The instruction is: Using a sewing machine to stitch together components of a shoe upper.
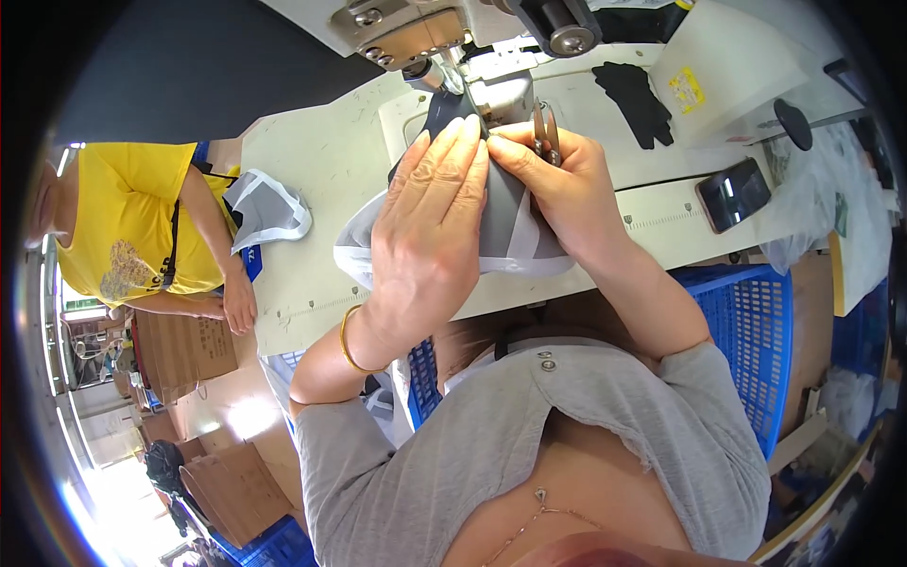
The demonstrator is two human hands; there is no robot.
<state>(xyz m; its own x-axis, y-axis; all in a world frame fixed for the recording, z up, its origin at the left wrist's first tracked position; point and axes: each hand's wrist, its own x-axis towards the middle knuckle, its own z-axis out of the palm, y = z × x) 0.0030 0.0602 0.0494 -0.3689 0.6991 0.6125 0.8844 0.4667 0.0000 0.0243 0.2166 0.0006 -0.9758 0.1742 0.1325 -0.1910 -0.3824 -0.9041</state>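
Below the head of a sewing machine (416,42), a grey fabric piece with white edging (510,219) lies on the pale machine table; its dark far end runs up to the presser area. My left hand (427,222) rests flat on this piece, fingers stretched toward the needle and lying side by side. At the fabric's right edge, my right hand (570,180) is closed, thumb and forefinger pinching near the seam. A pair of thread snips (546,132) is tucked in that same hand, blades pointing away from me. The needle tip itself is hard to make out.
Another grey-and-white piece (271,210) sits at the table's left end, near a person in a yellow shirt (132,217). To the right are a black cloth item (633,99), a phone (734,196) and plastic bags (831,189). A blue basket (756,326) stands below the table edge.
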